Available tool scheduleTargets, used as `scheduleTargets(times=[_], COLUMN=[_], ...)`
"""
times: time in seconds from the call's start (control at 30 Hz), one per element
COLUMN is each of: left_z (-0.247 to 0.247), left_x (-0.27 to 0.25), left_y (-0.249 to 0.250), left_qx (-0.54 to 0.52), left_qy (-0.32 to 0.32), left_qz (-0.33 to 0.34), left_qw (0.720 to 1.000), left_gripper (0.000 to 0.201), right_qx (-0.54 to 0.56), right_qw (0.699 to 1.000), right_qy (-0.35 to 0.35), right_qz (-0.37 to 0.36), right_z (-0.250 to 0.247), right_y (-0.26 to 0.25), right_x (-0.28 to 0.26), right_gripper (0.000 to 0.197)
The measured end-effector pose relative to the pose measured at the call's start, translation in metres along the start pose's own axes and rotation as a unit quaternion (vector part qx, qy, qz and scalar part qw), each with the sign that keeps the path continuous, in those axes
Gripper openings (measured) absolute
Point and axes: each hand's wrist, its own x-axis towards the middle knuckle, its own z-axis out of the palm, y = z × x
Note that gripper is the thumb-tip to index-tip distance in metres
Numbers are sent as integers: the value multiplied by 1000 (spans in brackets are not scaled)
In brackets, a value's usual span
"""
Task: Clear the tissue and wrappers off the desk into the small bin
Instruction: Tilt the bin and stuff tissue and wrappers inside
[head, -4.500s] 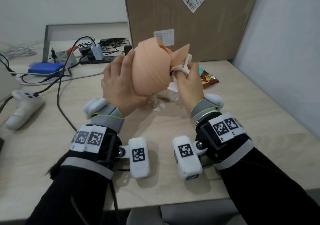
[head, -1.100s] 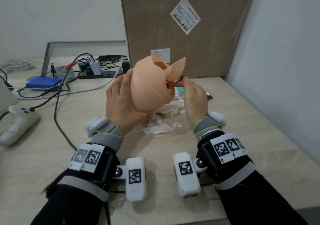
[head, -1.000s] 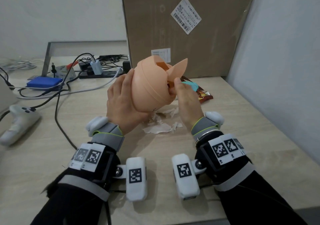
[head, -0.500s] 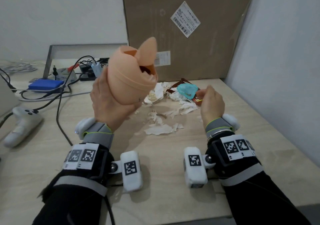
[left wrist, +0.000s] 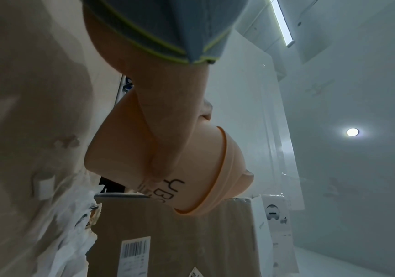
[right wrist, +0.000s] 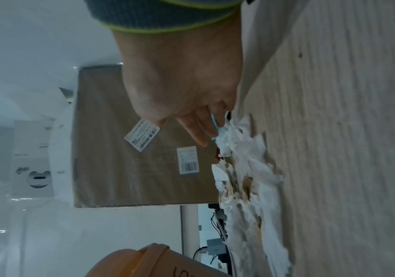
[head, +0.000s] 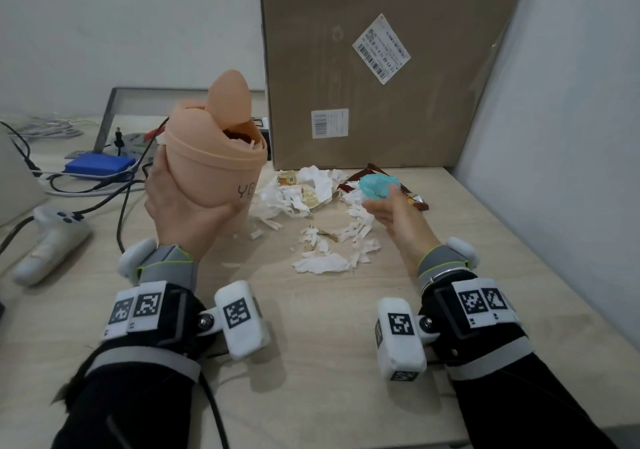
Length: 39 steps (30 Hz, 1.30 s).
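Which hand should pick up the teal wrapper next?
Right. The right hand is at the teal wrapper with its fingers extended, while the left hand grips the bin.

Soft overhead light, faint shadows, wrist views blurred and warped
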Motion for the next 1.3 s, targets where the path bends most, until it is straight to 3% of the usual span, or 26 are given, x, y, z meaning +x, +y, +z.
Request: scheduleTargets(times=[0.07,0.13,0.23,0.43,0.63,0.7,0.77,0.83,0.9,1.0,1.1,1.2,1.3], left_z=[0,1,1,-3,-2,-1,-1,-2,-5,-8,-14,-15,-17], left_x=[0,0,2,6,4,3,4,6,8,10,11,11,12], left_y=[0,-1,-4,-8,-4,-4,-2,-2,-4,-8,-11,-15,-16], left_qx=[-1,-7,-9,-7,3,1,-1,-1,-2,1,17,17,8], left_qy=[-1,3,7,19,19,18,15,17,21,33,46,54,57], left_qz=[-1,4,2,-9,1,2,5,4,0,-21,-38,-37,-17], left_qw=[1000,1000,1000,1000,1000,1000,1000,1000,1000,999,998,998,998], left_gripper=[127,126,125,129,128,128,127,126,127,126,122,120,120], right_qx=[-30,-101,-134,-4,-2,24,3,-11,16,22,40,57,22], right_qw=[994,982,980,990,998,987,953,922,936,981,994,995,992], right_qy=[104,137,60,-115,-64,-160,-299,-379,-345,-194,-93,-70,-105], right_qz=[34,81,131,75,20,26,56,71,62,11,-30,-50,-59], right_z=[-12,-24,-27,3,-1,3,15,30,40,39,31,25,35], right_y=[-5,-7,-4,-3,-12,-12,-11,-8,-4,0,-4,-9,-23], right_x=[1,-2,-6,-14,-22,-30,-40,-46,-45,-34,-33,-37,-36], right_gripper=[60,63,64,55,51,49,49,46,37,22,20,26,24])
